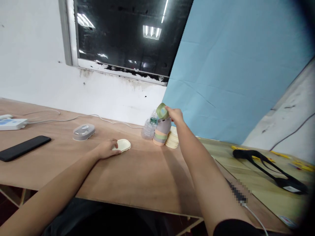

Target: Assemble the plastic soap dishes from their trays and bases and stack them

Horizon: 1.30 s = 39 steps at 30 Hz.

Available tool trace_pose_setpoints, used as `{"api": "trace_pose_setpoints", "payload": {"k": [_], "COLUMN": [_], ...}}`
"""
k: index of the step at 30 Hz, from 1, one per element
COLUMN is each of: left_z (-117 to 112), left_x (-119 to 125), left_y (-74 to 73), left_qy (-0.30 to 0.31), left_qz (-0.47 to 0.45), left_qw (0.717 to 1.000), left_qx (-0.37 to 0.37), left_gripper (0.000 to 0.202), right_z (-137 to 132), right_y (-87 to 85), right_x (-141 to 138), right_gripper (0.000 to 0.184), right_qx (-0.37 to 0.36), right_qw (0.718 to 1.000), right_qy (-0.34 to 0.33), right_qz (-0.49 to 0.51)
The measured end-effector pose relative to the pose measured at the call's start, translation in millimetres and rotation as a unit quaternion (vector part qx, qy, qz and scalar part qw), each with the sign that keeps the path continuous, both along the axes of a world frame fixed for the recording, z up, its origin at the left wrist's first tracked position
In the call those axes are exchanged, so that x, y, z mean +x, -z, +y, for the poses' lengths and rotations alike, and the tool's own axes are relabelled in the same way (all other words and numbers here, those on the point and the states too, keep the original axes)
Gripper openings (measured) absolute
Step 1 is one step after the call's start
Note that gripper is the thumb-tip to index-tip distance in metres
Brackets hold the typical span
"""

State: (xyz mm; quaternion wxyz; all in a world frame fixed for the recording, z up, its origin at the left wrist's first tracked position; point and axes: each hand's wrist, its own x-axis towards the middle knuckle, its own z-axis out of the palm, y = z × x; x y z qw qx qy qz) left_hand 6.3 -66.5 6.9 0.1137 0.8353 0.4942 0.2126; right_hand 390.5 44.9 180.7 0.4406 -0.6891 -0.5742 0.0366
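right hand is pinching the green cup, tilted, just above the cup stack at the far side of the table. left hand is gripping the cream saucer lying flat there. i'm judging that levelling the cup matters most.

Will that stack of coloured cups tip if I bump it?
Probably: the stack of cups, under the green cup in the right hand, stands several cups high, so a side knock could topple it. They look like light plastic, so it may slide on the smooth table. The plate stack beside it might block a fall that way.
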Motion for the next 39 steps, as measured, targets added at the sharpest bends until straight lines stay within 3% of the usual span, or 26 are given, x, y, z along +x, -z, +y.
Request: {"api": "trace_pose_setpoints", "payload": {"k": [5,7,11,15,23,32,36,39], "left_z": [1,1,0,1,2,-1,1,3], "left_x": [-1,0,0,0,-1,-1,-1,-2], "left_y": [0.9,0.4,-0.9,-0.7,0.6,-2.9,0.3,3.4], "left_qy": [0.004,0.004,0.011,0.013,0.008,0.008,0.003,-0.008], "left_qz": [-0.001,0.000,0.004,0.001,0.002,0.008,0.002,0.014], "left_qw": [1.000,1.000,1.000,1.000,1.000,1.000,1.000,1.000], "left_qx": [-0.006,-0.006,-0.005,-0.002,-0.004,-0.007,-0.009,-0.010], "left_gripper": [0.052,0.051,0.049,0.048,0.049,0.050,0.057,0.068], "right_z": [4,4,1,-3,-4,0,-4,-11], "right_y": [5.5,7.2,7.7,3.8,3.6,-2.5,-3.9,-0.5], "right_x": [-10,-14,-20,-24,-30,-34,-35,-43], "right_gripper": [0.045,0.037,0.044,0.039,0.026,0.029,0.033,0.035], "right_qx": [-0.056,-0.038,0.014,0.024,-0.044,-0.080,-0.061,-0.005], "right_qw": [0.998,0.995,0.980,0.970,0.940,0.931,0.930,0.933], "right_qy": [0.029,0.059,0.107,0.100,0.097,0.087,0.076,0.068], "right_qz": [-0.022,-0.065,-0.167,-0.221,-0.325,-0.345,-0.355,-0.355]}}
